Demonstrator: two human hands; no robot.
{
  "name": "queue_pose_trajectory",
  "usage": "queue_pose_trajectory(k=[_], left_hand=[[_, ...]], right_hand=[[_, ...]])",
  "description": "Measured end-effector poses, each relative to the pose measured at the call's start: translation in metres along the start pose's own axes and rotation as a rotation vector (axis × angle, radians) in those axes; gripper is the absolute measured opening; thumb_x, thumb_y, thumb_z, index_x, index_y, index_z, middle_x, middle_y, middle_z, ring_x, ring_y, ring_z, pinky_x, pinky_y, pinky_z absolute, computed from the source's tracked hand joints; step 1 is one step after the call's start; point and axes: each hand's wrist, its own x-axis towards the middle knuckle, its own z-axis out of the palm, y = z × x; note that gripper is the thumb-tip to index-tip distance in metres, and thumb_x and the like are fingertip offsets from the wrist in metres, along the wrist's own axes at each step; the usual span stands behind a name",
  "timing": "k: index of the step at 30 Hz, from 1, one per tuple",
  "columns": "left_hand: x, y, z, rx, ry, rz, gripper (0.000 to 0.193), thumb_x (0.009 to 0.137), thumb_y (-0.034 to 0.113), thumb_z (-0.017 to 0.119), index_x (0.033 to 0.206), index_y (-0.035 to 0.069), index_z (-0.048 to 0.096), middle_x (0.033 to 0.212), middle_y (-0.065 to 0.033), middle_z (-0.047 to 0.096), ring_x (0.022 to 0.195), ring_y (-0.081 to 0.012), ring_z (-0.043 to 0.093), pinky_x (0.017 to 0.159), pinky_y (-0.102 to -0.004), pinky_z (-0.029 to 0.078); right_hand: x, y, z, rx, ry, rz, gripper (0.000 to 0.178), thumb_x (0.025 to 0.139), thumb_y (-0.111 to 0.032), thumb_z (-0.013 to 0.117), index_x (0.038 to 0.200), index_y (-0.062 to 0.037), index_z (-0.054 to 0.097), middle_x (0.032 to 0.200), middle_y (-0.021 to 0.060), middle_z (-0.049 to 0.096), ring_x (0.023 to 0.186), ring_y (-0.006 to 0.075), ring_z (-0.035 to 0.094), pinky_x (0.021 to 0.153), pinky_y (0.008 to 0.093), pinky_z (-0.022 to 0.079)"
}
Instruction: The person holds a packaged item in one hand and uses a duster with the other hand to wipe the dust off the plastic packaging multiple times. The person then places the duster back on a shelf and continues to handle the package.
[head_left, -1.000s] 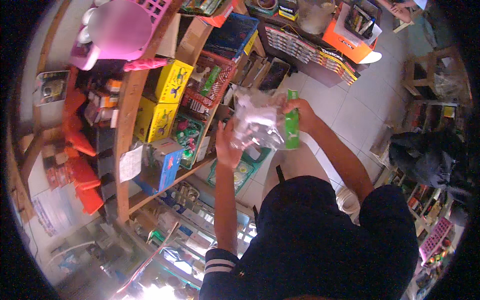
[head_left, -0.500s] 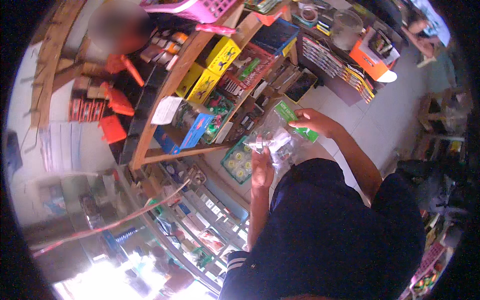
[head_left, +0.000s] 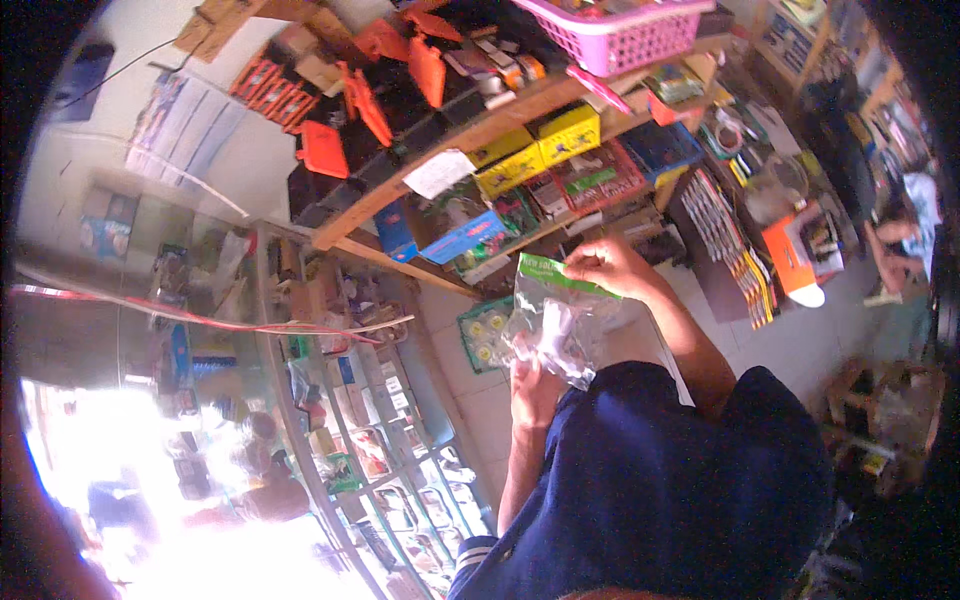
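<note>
A person in a dark blue shirt [head_left: 690, 480] holds a clear plastic bag [head_left: 533, 305] between two hands amid stocked shelves, the right hand [head_left: 612, 268] pinching its green header strip [head_left: 545, 268] and the left hand [head_left: 537, 385] at its lower end. White contents [head_left: 558, 330] show through the plastic. A green tray [head_left: 478, 368] sits to the left of the left hand; yellow boxes [head_left: 568, 140] and a pink basket [head_left: 625, 45] stand beyond the right hand, with an orange box [head_left: 785, 245] to its right.
</note>
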Motion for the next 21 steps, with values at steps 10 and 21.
queue_pose_trajectory(k=[10,21], left_hand=[[0.021,0.01,0.038,-0.29,-0.18,-0.189,0.102,0.075,0.057,0.066,0.149,0.006,0.018,0.146,-0.0173,0.034,0.131,-0.0333,0.039,0.099,-0.0486,0.043],[0.063,-0.064,-0.003,-0.442,0.23,-0.346,0.049,0.079,0.042,0.06,0.122,0.018,0.057,0.117,-0.0065,0.052,0.108,-0.0321,0.052,0.077,-0.0535,0.052]], right_hand=[[0.041,-0.075,-0.012,-0.388,-0.564,-0.213,0.028,0.087,-0.028,0.067,0.1,-0.0034,0.069,0.091,0.0101,0.072,0.082,0.0194,0.068,0.074,0.0338,0.052],[0.091,-0.091,-0.135,-0.905,0.68,-0.769,0.044,0.083,-0.021,0.068,0.12,-0.0052,0.051,0.118,0.0173,0.056,0.114,0.0355,0.05,0.095,0.0449,0.039]])
